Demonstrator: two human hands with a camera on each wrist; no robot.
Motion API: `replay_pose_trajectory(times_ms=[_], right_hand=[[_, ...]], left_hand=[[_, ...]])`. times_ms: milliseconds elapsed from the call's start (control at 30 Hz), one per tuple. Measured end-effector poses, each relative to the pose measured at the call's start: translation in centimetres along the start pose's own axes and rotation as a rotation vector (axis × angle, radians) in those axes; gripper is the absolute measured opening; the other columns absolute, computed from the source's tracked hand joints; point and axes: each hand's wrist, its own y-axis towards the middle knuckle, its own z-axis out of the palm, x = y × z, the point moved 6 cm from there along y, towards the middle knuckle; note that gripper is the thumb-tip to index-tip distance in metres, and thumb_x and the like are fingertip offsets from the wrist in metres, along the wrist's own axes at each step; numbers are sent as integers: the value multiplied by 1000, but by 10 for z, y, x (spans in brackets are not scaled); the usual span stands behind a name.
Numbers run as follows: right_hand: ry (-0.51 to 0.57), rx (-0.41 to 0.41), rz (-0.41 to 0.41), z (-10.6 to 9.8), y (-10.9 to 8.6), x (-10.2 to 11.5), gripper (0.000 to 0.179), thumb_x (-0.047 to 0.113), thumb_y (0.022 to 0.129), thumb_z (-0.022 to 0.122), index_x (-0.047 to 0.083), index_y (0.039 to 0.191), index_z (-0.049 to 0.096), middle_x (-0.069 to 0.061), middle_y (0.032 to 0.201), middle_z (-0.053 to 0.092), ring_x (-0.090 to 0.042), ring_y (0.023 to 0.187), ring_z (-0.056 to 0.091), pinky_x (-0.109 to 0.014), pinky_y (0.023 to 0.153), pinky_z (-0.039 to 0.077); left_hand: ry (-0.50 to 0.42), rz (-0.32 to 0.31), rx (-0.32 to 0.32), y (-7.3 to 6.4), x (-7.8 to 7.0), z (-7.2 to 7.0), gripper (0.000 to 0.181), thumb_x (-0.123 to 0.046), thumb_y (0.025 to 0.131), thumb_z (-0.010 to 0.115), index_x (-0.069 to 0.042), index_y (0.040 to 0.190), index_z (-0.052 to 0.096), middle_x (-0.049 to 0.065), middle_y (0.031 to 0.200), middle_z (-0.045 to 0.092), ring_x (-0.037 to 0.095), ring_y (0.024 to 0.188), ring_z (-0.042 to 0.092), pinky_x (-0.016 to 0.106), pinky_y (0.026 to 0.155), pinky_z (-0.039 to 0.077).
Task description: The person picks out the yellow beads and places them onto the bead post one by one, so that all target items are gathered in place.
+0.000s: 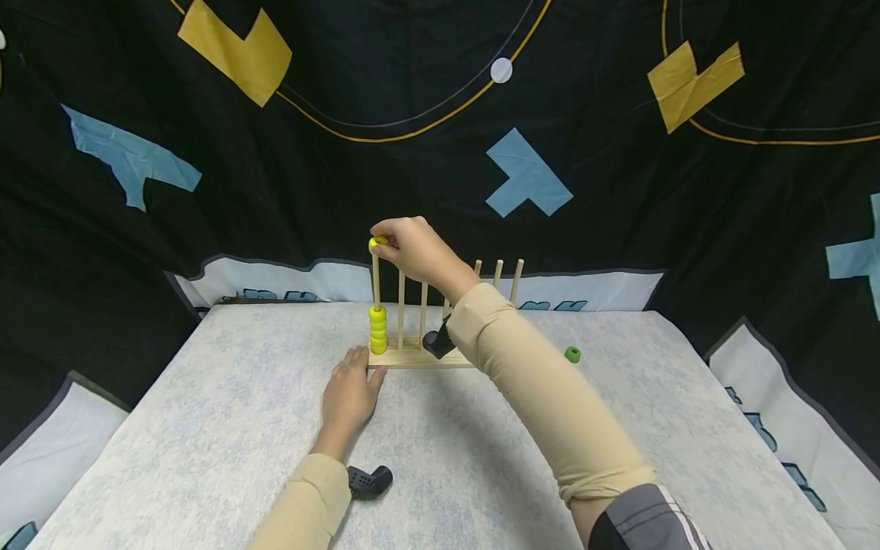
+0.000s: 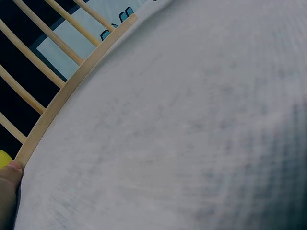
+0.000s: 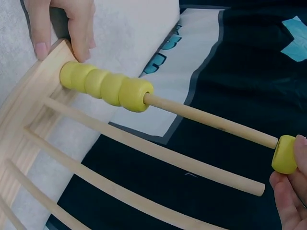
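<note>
Beyond the middle of the tabletop (image 1: 206, 458), a left hand (image 1: 349, 393), thumb and fingers spread, touches the corner of a smooth wooden rack (image 1: 412, 357). Its leftmost round peg (image 1: 376, 279) carries stacked, rounded yellow beads (image 3: 105, 86); at the tip, the right hand's (image 1: 419, 248) fingers pinch another yellow bead (image 3: 283, 154). A green bead (image 1: 573, 354) lies rightward. Under everything spreads mottled grey-white; behind hangs black cloth (image 1: 385, 191). Wide margins separate rack and side edges.
</note>
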Motion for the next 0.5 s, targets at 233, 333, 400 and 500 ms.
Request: replay_pose_trajectory(times_ms=[233,333,400,500], right_hand=[[-3,13,8,4,2,1,35,21,98,64,9,131,64,-4,120,69,-12,99,63,-18,90,55],[-1,17,4,5,1,2,35,21,98,64,8,131,64,-5,120,69,-12,100,63,-18,90,55],[4,25,2,6,1,2,36,21,98,64,8,131,64,-5,121,69,-13,101,64,-19,90,55],[6,38,8,7,0,2,37,21,98,65,8,132,63,-6,128,68,-14,109,64,-20,94,54]], left_hand=[[1,-5,2,0,0,0,65,-39,100,57,2,147,43,22,153,42,42,144,38,58,116,35],[2,-7,3,0,0,0,65,-40,100,57,2,148,42,21,154,42,42,144,38,58,116,35],[3,-6,1,0,0,0,65,-39,100,57,2,148,42,21,153,42,42,144,38,58,115,35],[4,-5,1,-1,0,0,65,-40,100,57,2,147,43,21,153,43,41,144,38,58,116,35]])
